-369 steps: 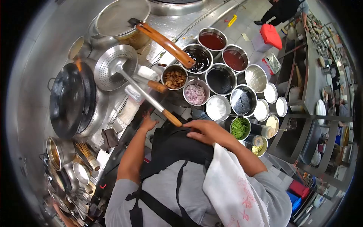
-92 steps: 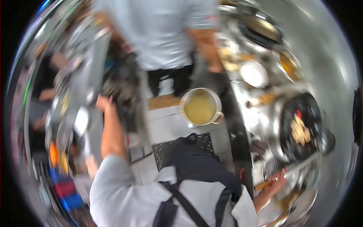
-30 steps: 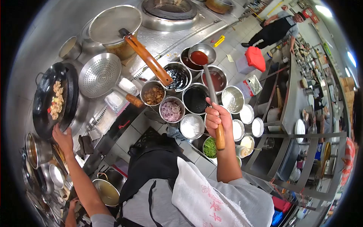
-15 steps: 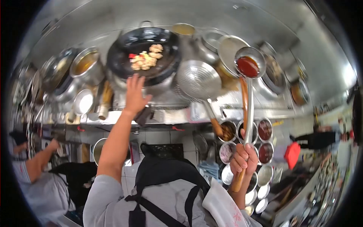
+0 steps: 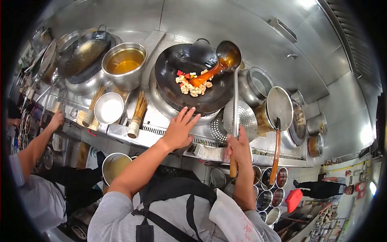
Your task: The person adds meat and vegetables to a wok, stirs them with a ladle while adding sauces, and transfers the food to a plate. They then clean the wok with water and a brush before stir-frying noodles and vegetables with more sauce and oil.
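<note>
Right hand (image 5: 240,147) is gripping the ladle (image 5: 236,103), pouring sauce (image 5: 208,75) into the wok (image 5: 167,66); steady tilting should limit splashing. Left hand (image 5: 177,132) is hovering nearby, fingers spread.

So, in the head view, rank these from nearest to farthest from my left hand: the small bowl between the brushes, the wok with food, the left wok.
1. Wok with food: just beyond your left hand.
2. Small bowl: to the hand's left.
3. Left wok: farther left and back.
</note>
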A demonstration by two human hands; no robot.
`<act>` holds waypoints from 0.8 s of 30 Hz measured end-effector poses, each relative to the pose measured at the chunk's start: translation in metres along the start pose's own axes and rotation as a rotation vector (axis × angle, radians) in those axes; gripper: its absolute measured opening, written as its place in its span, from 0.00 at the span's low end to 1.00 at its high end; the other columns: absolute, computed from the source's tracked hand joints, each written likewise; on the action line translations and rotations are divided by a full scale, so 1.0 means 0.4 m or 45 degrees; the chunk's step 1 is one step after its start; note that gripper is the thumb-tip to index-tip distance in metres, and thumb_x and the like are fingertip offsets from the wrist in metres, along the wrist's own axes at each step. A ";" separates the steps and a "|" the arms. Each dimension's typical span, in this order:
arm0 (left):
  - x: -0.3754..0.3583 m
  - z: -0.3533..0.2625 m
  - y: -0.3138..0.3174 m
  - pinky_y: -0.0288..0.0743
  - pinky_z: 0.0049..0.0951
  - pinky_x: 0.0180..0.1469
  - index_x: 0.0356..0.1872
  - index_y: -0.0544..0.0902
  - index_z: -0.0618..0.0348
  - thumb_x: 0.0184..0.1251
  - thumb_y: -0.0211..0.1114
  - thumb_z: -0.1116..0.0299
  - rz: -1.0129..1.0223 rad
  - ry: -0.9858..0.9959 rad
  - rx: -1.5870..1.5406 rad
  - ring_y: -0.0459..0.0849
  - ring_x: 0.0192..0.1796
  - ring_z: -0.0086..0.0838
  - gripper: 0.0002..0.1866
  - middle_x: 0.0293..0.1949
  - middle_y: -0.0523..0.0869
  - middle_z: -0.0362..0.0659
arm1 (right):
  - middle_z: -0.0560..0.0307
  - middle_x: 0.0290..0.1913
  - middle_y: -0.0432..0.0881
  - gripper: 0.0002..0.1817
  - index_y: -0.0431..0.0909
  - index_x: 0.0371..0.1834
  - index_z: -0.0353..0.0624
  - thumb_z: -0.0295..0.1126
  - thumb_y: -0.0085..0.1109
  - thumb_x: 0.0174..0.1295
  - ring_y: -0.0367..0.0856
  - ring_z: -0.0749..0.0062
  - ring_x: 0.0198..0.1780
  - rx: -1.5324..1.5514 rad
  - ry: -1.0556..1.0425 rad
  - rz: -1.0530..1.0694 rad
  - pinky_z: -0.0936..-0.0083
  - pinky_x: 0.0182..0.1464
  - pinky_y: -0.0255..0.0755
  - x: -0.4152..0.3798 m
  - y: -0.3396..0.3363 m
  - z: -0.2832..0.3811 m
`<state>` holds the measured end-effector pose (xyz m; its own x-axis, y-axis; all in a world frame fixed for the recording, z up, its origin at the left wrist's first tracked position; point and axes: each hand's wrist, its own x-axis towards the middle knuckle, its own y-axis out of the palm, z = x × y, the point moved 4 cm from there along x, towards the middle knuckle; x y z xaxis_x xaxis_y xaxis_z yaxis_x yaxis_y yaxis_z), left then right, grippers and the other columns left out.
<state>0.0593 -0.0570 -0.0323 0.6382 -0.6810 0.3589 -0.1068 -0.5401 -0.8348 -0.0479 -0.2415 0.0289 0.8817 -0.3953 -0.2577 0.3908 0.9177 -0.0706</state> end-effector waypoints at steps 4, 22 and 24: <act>-0.021 0.038 0.001 0.62 0.48 0.65 0.67 0.66 0.55 0.50 0.69 0.63 -0.146 -0.043 -0.247 0.61 0.70 0.50 0.39 0.69 0.62 0.52 | 0.63 0.22 0.67 0.25 0.61 0.64 0.44 0.24 0.52 0.62 0.62 0.81 0.11 0.000 -0.006 -0.038 0.80 0.11 0.58 0.015 0.038 -0.013; -0.110 -0.006 0.233 0.71 0.48 0.50 0.63 0.68 0.54 0.46 0.71 0.56 0.439 -0.731 0.223 0.80 0.47 0.49 0.40 0.43 0.81 0.51 | 0.68 0.13 0.61 0.17 0.59 0.18 0.52 0.31 0.50 0.65 0.61 0.81 0.13 1.142 -0.204 -0.150 0.81 0.14 0.59 0.557 -0.407 0.182; -0.135 -0.017 0.211 0.76 0.49 0.50 0.63 0.69 0.50 0.51 0.66 0.60 0.269 -0.971 -0.303 0.81 0.46 0.50 0.34 0.47 0.82 0.53 | 0.68 0.13 0.62 0.15 0.60 0.18 0.50 0.28 0.47 0.64 0.62 0.81 0.13 1.350 -0.165 -0.149 0.81 0.16 0.61 0.708 -0.489 0.219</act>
<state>0.0105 -0.0691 -0.1192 0.9196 -0.3039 -0.2490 -0.3866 -0.5867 -0.7115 0.1486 -0.5364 0.0543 0.8209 -0.5368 -0.1948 0.4495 0.3972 0.8001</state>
